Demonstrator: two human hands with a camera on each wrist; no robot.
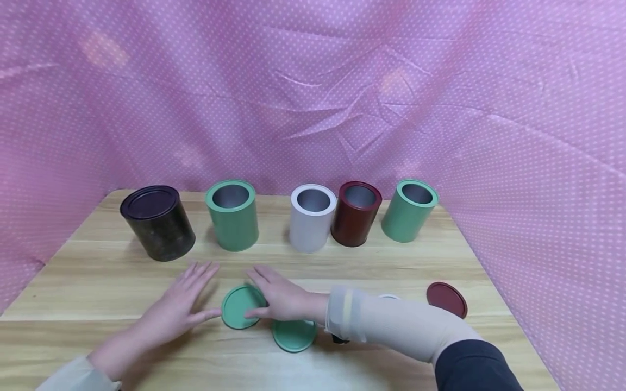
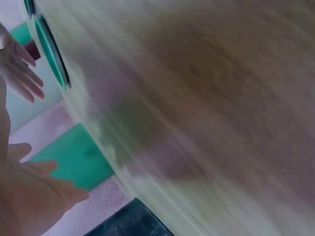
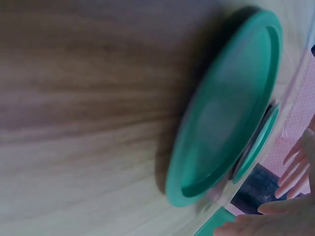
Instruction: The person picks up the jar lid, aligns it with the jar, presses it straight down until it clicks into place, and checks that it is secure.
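Note:
My left hand (image 1: 188, 298) lies flat on the wooden table (image 1: 98, 282) with its fingers straight and spread, just left of a green lid (image 1: 237, 307). My right hand (image 1: 274, 296) rests on that lid's right edge; its fingers are straight and its thumb lies on the lid. The same green lid (image 3: 231, 108) fills the right wrist view, blurred. A second green lid (image 1: 294, 335) sits under my right wrist. The left wrist view is blurred; it shows the green lid's edge (image 2: 51, 51) and a green can (image 2: 74, 157).
Along the back stand a black can (image 1: 156, 222) with its lid on, then open green (image 1: 232, 214), white (image 1: 312, 217), dark red (image 1: 356, 213) and green (image 1: 408, 210) cans. A dark red lid (image 1: 446, 298) lies at the right; a white lid (image 1: 389, 296) peeks from behind my forearm. Pink dotted cloth surrounds the table.

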